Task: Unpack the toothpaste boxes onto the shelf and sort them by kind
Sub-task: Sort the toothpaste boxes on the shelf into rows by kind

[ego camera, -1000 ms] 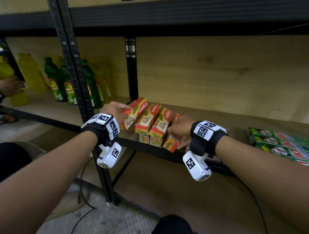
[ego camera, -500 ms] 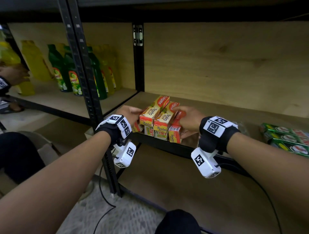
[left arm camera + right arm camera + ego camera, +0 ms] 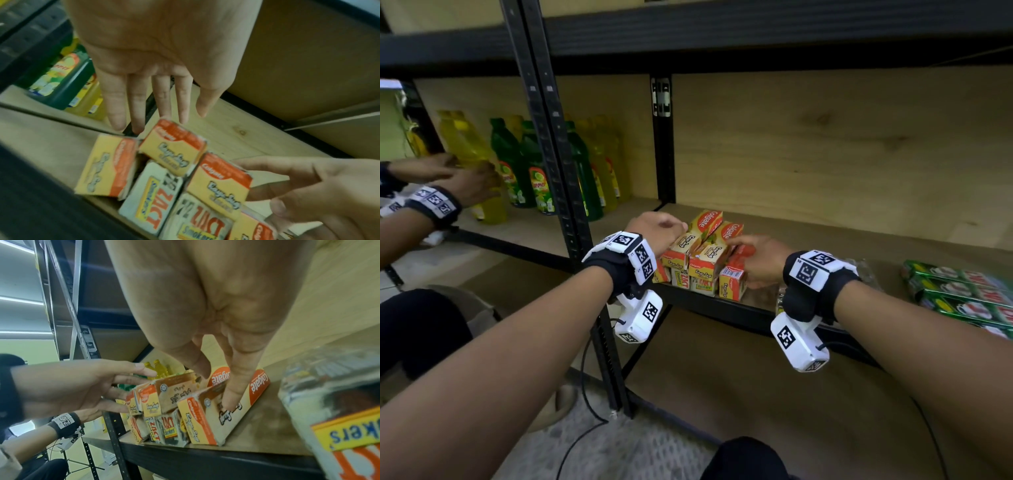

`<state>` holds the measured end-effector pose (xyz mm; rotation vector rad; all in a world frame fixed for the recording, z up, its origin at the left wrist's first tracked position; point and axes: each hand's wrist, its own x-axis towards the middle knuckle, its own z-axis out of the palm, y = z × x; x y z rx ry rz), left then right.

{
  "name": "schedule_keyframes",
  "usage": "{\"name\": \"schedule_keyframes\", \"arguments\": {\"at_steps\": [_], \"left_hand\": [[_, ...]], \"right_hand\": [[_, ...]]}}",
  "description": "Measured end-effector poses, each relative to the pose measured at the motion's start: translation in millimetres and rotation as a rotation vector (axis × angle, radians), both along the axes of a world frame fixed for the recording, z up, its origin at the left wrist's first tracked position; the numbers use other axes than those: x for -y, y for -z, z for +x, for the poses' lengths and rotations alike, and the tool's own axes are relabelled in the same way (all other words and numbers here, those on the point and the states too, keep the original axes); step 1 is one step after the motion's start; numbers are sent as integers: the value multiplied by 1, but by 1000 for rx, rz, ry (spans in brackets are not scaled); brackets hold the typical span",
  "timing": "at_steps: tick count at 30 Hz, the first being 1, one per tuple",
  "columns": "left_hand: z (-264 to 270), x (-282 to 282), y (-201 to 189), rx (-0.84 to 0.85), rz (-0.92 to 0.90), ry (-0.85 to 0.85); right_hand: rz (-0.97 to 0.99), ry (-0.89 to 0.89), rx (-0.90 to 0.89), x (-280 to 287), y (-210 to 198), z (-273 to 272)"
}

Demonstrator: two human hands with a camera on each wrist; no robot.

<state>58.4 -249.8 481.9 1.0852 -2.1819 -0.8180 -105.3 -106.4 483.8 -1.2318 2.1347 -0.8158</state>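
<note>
Two hands flank my toothpaste boxes at the shelf front edge. Left hand has let go since half a second ago, fingers straight, off the pile. Right hand presses the rightmost box (extended finger, no curl). Boxes sit tighter now.

The right hand covers the rightmost Colgate box, and small print on the boxes below it is unreadable.
</note>
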Motion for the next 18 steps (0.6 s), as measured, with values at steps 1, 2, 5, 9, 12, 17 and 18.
{"name": "schedule_keyframes", "arguments": {"at_steps": [1, 2, 5, 9, 12, 17, 18], "left_hand": [[-3, -6, -6, 21, -26, 19], [-6, -11, -11, 41, -54, 42], [-19, -29, -24, 115, -139, 110], [-46, -52, -31, 172, -260, 208], [-69, -72, -33, 231, -333, 294], [-107, -102, -29, 395, -359, 506], [-113, -107, -28, 452, -381, 539]], "right_hand": [[-1, 0, -21, -3, -3, -1], [-1, 3, -36, -7, -6, -2], [-10, 21, -32, -18, -16, -9], [-14, 64, -139, -38, -27, -23], [31, 69, -248, -60, -33, -36], [141, 155, -486, -95, -34, -69], [185, 164, -516, -101, -32, -76]]}}
